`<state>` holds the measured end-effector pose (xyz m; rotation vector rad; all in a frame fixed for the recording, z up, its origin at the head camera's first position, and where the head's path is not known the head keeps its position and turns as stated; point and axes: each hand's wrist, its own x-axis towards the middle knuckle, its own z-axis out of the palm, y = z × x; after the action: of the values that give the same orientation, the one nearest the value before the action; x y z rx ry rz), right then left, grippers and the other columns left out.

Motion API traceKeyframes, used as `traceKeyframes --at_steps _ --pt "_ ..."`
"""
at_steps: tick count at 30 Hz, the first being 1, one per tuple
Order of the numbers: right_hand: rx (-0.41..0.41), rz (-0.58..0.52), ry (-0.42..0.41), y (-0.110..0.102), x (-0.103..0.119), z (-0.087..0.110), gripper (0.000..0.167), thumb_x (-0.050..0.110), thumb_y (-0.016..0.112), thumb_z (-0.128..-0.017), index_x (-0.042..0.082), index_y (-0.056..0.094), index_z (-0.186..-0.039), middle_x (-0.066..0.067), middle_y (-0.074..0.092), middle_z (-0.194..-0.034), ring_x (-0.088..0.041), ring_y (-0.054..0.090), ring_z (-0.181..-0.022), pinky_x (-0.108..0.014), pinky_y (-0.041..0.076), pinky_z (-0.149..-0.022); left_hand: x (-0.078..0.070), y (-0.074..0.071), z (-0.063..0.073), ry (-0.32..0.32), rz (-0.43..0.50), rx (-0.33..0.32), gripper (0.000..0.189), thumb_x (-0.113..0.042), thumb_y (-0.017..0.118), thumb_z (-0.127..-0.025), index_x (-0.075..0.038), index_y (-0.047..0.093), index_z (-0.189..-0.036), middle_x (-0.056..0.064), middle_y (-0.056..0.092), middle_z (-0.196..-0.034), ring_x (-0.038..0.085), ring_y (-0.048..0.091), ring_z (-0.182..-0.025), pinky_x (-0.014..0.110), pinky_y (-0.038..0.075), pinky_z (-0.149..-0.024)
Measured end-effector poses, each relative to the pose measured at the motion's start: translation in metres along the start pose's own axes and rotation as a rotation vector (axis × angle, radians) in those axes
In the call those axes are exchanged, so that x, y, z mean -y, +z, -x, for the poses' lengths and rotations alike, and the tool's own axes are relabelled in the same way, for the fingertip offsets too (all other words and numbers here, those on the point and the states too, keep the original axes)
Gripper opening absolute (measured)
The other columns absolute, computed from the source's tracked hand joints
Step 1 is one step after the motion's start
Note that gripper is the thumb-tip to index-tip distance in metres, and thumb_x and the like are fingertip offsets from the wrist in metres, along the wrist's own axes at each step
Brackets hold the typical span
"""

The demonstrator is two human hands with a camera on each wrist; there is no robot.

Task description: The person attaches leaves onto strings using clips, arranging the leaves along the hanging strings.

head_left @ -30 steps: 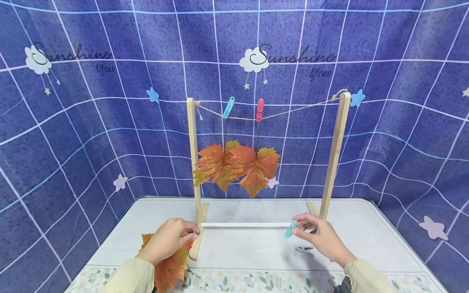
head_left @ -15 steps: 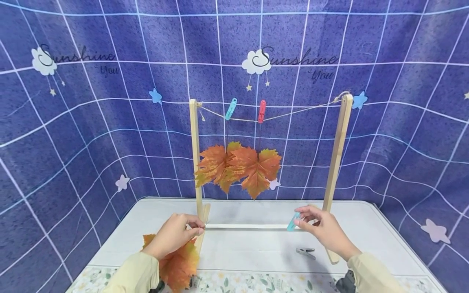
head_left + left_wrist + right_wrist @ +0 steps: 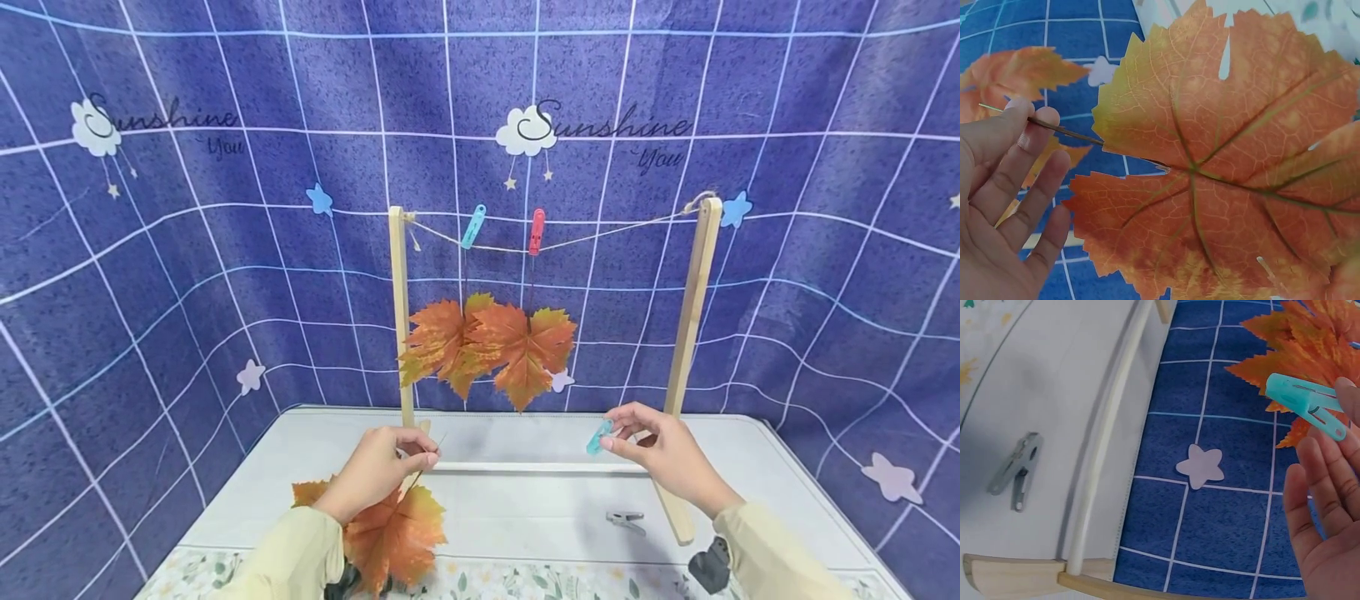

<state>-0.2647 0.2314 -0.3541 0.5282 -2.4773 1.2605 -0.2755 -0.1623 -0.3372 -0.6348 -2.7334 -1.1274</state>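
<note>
My left hand [image 3: 386, 467] pinches the thin stem of an orange maple leaf [image 3: 393, 537] between thumb and forefinger. In the left wrist view the leaf blade [image 3: 1235, 156] spreads to the right of the fingers. A turquoise clothespin [image 3: 599, 437] is held by its handles in my right hand [image 3: 660, 450], above the white crossbar. The right wrist view shows this clothespin [image 3: 1304, 403] pointing left, away from the fingertips. Two more leaves [image 3: 525, 350] hang from a string [image 3: 585, 242], one under a turquoise clothespin [image 3: 474, 227], the other under a red clothespin [image 3: 536, 232].
A wooden frame holds the string between its left post [image 3: 399, 308] and right post [image 3: 692, 308], with a white crossbar [image 3: 525, 467] low down. On the white table [image 3: 525, 525] lies a grey clothespin [image 3: 626, 522]. Behind hangs a blue checked cloth [image 3: 300, 275].
My left hand has risen and moved right, carrying the leaf along by its stem. My right hand has lifted slightly with the turquoise clothespin.
</note>
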Motion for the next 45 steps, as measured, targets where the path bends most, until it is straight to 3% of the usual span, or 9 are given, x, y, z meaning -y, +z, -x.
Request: traceKeyframes --at_steps 2,4,10,20,27,38,45 --pt "0.002 -0.013 -0.001 -0.002 0.002 -0.001 0.024 0.022 0.078 -0.091 0.013 0.071 -0.112 0.005 0.072 -0.095 -0.010 0.065 -0.085 -0.029 0.054 -0.072 -0.004 0.002 -0.001 -0.002 0.024 -0.005 0.008 -0.022 0.076 -0.092 -0.015 0.078 -0.090 0.005 0.076 -0.106 0.021 0.069 -0.093 0.031 0.052 -0.068" --pt "-0.001 -0.017 -0.002 -0.003 0.004 -0.002 0.022 0.023 0.079 -0.091 0.014 0.073 -0.110 0.006 0.072 -0.094 -0.010 0.065 -0.085 -0.028 0.054 -0.073 -0.008 0.004 -0.002 -0.003 0.048 -0.008 0.007 -0.021 0.076 -0.092 -0.015 0.079 -0.090 0.006 0.075 -0.109 0.022 0.069 -0.092 0.031 0.053 -0.068" --pt "-0.040 0.030 -0.003 -0.007 0.009 -0.007 0.020 0.023 0.081 -0.088 0.014 0.077 -0.106 0.007 0.072 -0.090 -0.010 0.065 -0.085 -0.029 0.055 -0.075 -0.018 0.010 -0.008 0.003 0.088 -0.019 0.005 -0.017 0.075 -0.093 -0.016 0.078 -0.089 -0.006 0.073 -0.085 0.015 0.063 -0.075 0.031 0.052 -0.065" --pt "-0.095 0.059 -0.059 -0.017 0.021 -0.015 0.016 0.017 0.082 -0.086 0.014 0.078 -0.101 0.002 0.077 -0.095 -0.011 0.066 -0.076 -0.028 0.054 -0.070 -0.033 0.021 -0.017 0.068 0.050 -0.103 0.005 -0.015 0.074 -0.093 -0.017 0.078 -0.091 -0.007 0.075 -0.089 0.009 0.064 -0.078 0.032 0.051 -0.075" --pt "-0.085 0.080 -0.064 -0.024 0.028 -0.019 0.018 0.019 0.081 -0.088 0.013 0.078 -0.104 0.004 0.076 -0.093 -0.012 0.065 -0.075 -0.028 0.054 -0.069 -0.039 0.029 -0.023 0.091 0.054 -0.157 0.005 -0.017 0.076 -0.092 -0.014 0.079 -0.089 -0.008 0.075 -0.086 0.008 0.063 -0.075 0.029 0.050 -0.072" --pt "-0.085 0.110 -0.104 -0.037 0.041 -0.028 0.016 0.019 0.080 -0.089 0.013 0.078 -0.103 0.003 0.076 -0.093 -0.014 0.065 -0.076 -0.029 0.054 -0.069 -0.050 0.037 -0.032 0.101 0.055 -0.168 0.005 -0.018 0.075 -0.094 -0.018 0.078 -0.090 -0.012 0.071 -0.077 0.008 0.062 -0.080 0.030 0.047 -0.070" --pt "-0.093 0.132 -0.123 -0.044 0.048 -0.034 0.014 0.019 0.079 -0.090 0.014 0.078 -0.102 0.001 0.076 -0.095 -0.013 0.065 -0.078 -0.029 0.054 -0.070 -0.062 0.041 -0.037 0.086 0.076 -0.145 0.005 -0.019 0.073 -0.095 -0.021 0.078 -0.093 -0.011 0.071 -0.080 0.009 0.055 -0.067 0.029 0.042 -0.060"
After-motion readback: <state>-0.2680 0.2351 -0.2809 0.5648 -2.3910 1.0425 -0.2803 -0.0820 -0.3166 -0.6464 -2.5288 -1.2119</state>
